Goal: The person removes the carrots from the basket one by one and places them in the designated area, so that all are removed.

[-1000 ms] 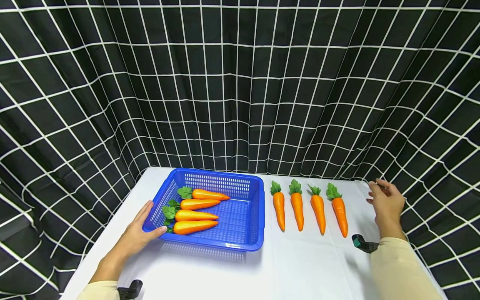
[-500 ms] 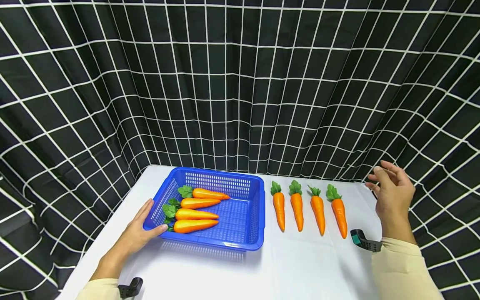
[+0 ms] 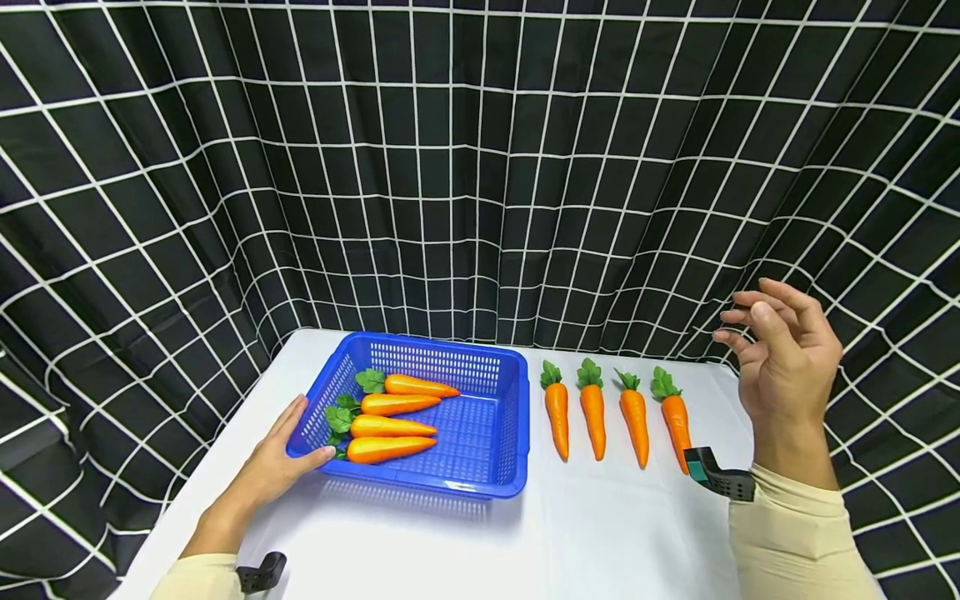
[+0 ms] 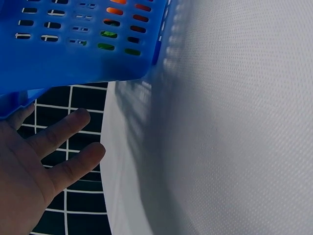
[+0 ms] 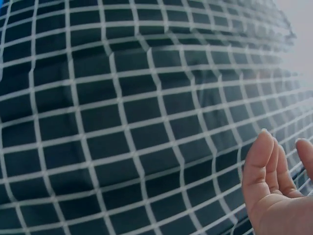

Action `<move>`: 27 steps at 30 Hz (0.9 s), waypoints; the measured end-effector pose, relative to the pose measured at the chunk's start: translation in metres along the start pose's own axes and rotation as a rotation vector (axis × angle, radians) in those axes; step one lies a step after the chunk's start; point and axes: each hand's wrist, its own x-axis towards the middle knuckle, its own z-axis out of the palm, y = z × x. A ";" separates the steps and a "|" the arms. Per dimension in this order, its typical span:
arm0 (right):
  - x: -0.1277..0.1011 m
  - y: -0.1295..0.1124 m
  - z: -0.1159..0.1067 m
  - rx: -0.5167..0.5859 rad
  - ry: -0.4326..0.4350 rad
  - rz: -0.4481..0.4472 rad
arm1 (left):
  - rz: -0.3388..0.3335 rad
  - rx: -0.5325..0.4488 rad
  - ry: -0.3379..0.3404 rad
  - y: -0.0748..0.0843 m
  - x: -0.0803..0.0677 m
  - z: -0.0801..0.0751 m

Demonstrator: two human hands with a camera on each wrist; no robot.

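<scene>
- Blue plastic basket sits on the white table, and the left hand rests flat against its near left corner, fingers straight, thumb touching the rim.
- Just past those fingers, inside the basket, four carrots lie side by side with leaves toward the hand.
- From the left wrist view you only see the basket wall right above the spread fingers, touching at the rim.
- Right hand is up in the air, fingers loosely curled, holding nothing.
- Below and to the left of it, four more carrots lie in a row on the table, leaves pointing away; the closest one is near the wrist but not touched.
- Behind that hand is the black grid curtain.
</scene>
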 end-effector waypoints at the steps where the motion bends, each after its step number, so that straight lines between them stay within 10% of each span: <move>1: 0.000 -0.002 0.005 0.020 -0.019 -0.011 | -0.002 0.000 -0.002 0.000 0.000 0.000; 27: -0.002 0.022 0.109 0.222 -0.437 -0.168 | -0.001 -0.002 0.003 0.001 0.000 0.000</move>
